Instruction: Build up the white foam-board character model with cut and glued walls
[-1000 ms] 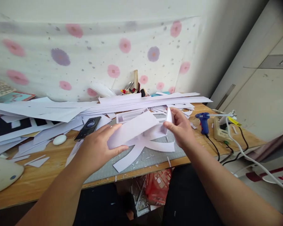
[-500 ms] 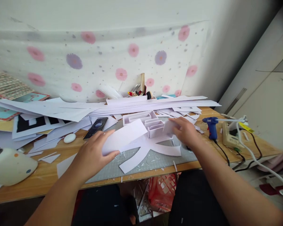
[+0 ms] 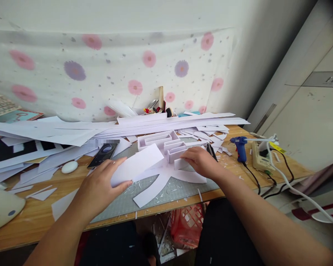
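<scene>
White paper model between two hands, one strip held beside it

In the head view, the white model [image 3: 173, 147] is on the grey mat [image 3: 119, 203], at the middle of the table [image 3: 224, 188]. Its upper part has thin upright walls, which form narrow open boxes, one near another. Toward the person, its flat base spreads into curved arms; one goes down to the left, another to the right.

The left hand [image 3: 107, 181] is partly open, and it holds a wide, plain white strip [image 3: 140, 162] between the thumb and the fingers. The strip is tilted and covers a part of the model. The right hand [image 3: 198, 160] has its fingers bent and close together on a small white piece [image 3: 180, 163], which stands at the near side of the boxes. Its thumb is hidden.

A phone [image 3: 102, 154] lies left of the model, and a blue glue gun [image 3: 240, 147] is to the right.
</scene>
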